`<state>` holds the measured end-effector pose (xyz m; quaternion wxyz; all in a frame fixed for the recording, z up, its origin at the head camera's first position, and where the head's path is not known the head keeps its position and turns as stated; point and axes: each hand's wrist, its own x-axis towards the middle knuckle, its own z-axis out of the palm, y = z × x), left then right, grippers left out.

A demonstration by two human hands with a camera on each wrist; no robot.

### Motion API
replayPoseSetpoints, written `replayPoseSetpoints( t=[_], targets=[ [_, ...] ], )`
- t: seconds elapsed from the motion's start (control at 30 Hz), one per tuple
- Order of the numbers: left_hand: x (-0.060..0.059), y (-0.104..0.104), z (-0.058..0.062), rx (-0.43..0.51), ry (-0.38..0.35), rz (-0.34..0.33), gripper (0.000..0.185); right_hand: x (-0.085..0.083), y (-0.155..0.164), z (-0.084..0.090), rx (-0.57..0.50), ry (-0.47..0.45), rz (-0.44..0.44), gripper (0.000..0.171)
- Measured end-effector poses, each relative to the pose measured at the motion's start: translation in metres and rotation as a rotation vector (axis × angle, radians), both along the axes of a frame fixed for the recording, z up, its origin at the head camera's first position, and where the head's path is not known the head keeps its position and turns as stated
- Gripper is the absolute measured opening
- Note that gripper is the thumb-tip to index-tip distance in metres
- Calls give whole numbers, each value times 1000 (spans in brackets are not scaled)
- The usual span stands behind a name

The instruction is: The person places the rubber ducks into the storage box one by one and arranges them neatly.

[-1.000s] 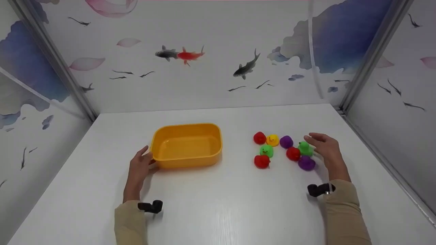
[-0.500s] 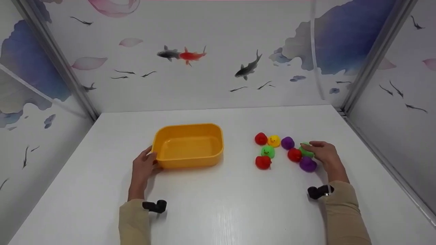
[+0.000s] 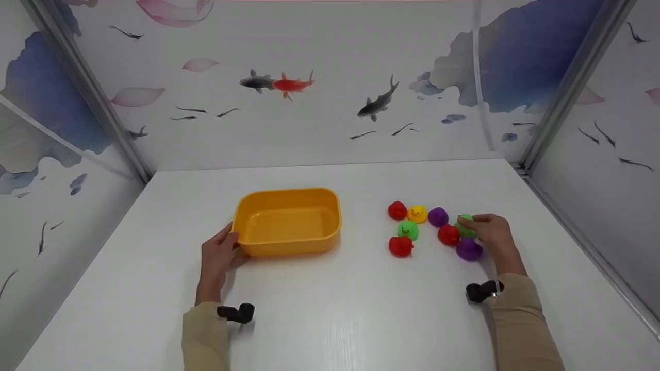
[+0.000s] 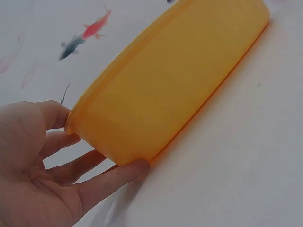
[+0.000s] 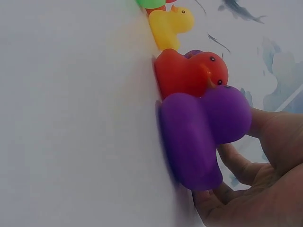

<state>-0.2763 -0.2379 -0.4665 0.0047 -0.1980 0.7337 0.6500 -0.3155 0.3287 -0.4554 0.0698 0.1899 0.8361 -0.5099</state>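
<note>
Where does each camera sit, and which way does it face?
Head: head-worn, faces forward and down to the yellow tub and toy ducks; left hand, right hand and sleeves show.
Left wrist: worn there, facing the tub's outer wall; left hand shows.
Right wrist: worn there, facing a purple duck; part of right hand shows.
Shared: head and left wrist both show the tub.

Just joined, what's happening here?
Someone is working with both hands. The left hand touches the left end of a yellow tub. The right hand pinches a green duck; whether it has left the white table isn't clear. Seven other toy ducks sit right of the tub, none in it.
</note>
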Motion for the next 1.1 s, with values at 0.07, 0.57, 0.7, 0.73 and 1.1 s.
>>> replayPoseSetpoints(
  t=[0.07, 0.57, 0.7, 0.73, 1.1],
  targets=[
    [1, 0, 0, 2, -2, -4, 51, 1, 1, 1, -4, 9, 1, 86],
    [6, -3, 2, 11, -2, -53, 54, 3, -16, 33, -34, 136, 62, 80],
    [7, -4, 2, 1, -6, -57, 54, 3, -22, 36, -42, 152, 70, 79],
    [7, -4, 2, 0, -7, -58, 54, 3, -24, 37, -45, 154, 69, 80],
    [6, -4, 1, -15, -6, -54, 57, 2, -33, 40, -10, 194, 155, 73]
  ],
)
